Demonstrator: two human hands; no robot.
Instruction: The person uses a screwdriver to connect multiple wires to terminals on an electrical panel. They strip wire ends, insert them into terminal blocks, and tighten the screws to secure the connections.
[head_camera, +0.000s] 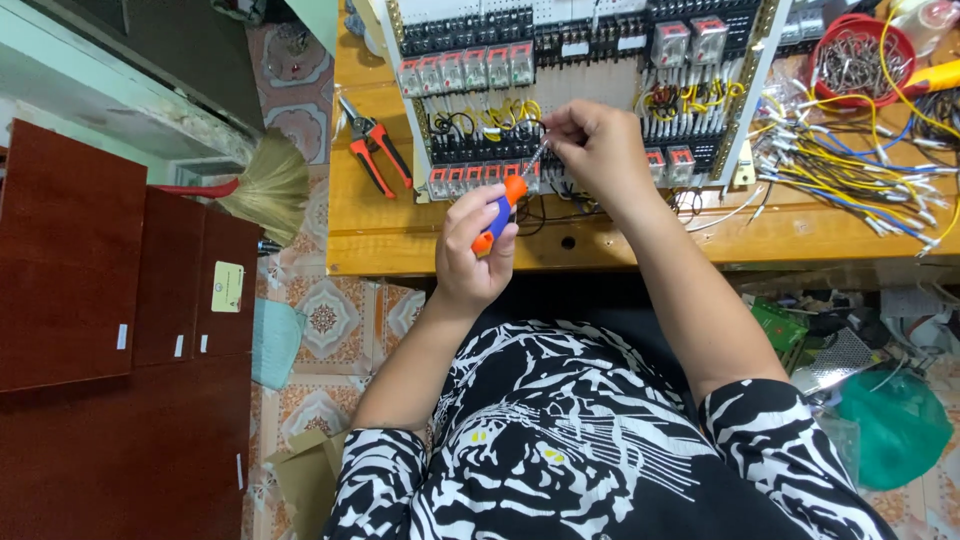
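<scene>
My left hand (478, 245) grips the orange and blue handle of a screwdriver (502, 208), whose metal shaft points up and right toward my right hand. My right hand (598, 145) pinches the tip end of the shaft or a small part there, just over a white panel (575, 75) with rows of relays and terminal blocks wired in yellow and black. The panel lies on a wooden table (420, 235). What the right fingers pinch is too small to tell.
Orange-handled pliers (375, 150) lie left of the panel. Loose yellow, blue and white wires (850, 165) spread at the right, below a red bowl of metal parts (860, 60). A broom (262, 185) and dark red cabinets (110, 300) stand at the left. A green bag (895, 425) sits lower right.
</scene>
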